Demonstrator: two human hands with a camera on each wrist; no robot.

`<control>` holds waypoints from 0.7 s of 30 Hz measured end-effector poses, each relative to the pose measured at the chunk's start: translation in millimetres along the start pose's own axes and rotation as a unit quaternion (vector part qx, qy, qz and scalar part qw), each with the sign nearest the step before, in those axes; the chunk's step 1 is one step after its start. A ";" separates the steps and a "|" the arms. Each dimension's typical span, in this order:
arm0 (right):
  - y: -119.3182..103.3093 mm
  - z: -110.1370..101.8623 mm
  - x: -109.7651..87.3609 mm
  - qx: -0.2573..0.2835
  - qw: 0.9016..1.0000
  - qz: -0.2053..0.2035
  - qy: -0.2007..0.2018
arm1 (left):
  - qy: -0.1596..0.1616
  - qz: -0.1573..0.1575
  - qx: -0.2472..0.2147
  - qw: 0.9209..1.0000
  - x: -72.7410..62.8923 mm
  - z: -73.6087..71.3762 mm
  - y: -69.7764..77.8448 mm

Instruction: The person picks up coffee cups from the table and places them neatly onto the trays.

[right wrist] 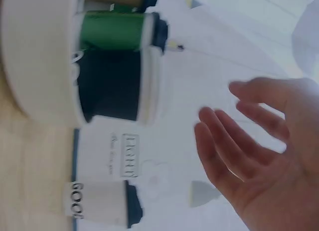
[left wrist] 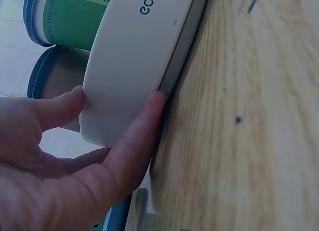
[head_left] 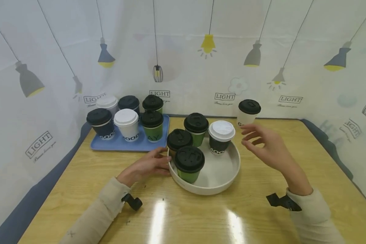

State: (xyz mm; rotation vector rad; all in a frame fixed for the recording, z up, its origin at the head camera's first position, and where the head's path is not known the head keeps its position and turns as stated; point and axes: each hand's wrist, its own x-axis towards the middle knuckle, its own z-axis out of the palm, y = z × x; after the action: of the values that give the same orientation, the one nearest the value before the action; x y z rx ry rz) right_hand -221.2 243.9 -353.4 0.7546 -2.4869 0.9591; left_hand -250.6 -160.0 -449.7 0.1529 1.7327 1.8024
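Note:
My left hand (head_left: 147,165) holds the side of a round white tray (head_left: 217,173); in the left wrist view its thumb is at the rim and a finger at the lower edge. The tray bears a dark cup with a white lid (head_left: 219,144), a green cup at the back (head_left: 198,138), a green cup in front (head_left: 189,176) and a partly hidden brownish cup with a black lid (head_left: 179,139). My right hand (head_left: 269,147) hovers right of the tray, holding nothing, fingers loosely bent. Nearest it stands a white cup with a black lid (head_left: 246,118).
To the left a blue rectangular tray (head_left: 122,145) carries several lidded paper cups in two rows, among them a white cup (head_left: 128,130). Wooden tabletop (head_left: 183,220) lies in front. A printed curtain (head_left: 189,74) rises behind the table.

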 end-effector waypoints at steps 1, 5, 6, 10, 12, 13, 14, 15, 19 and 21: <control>6.4 1.1 -0.3 0.000 1.000 0.015 0.020 | 0.000 0.000 0.000 1.000 -0.6 -0.2 -0.2; 36.3 12.5 3.5 0.003 0.991 0.088 0.105 | -0.003 0.002 -0.004 1.000 -1.4 -1.5 -1.5; 44.9 17.4 5.8 0.003 0.986 0.107 0.127 | -0.004 0.002 -0.005 1.000 -1.7 -1.9 -2.0; 78.0 40.3 23.8 -0.002 0.966 0.171 0.192 | 0.001 0.001 -0.008 1.000 -4.7 -6.2 -1.9; 94.7 47.5 33.9 -0.008 0.958 0.193 0.210 | -0.001 0.003 -0.013 1.000 -4.4 -7.3 -3.4; 102.4 49.4 38.9 -0.014 0.955 0.204 0.213 | -0.001 0.005 -0.015 1.000 -3.8 -7.4 -4.3; 109.6 50.1 43.8 -0.019 0.953 0.216 0.211 | -0.002 0.007 -0.017 1.000 -2.9 -7.5 -5.2; 116.3 49.9 48.4 -0.023 0.952 0.226 0.204 | -0.001 0.008 -0.019 1.000 -2.1 -7.2 -5.7; 139.5 46.0 64.5 -0.020 0.951 0.268 0.151 | -0.002 0.008 -0.024 1.000 0.5 -6.2 -5.4; 147.6 44.3 71.7 -0.006 0.952 0.281 0.120 | -0.001 0.005 -0.024 1.000 0.6 -6.4 -3.9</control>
State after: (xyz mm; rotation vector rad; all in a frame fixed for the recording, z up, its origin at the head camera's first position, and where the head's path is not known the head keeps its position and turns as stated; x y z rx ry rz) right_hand -372.4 280.4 -422.1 -0.0998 -2.5191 1.1322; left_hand -252.9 -165.5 -454.3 0.1439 1.6900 1.8488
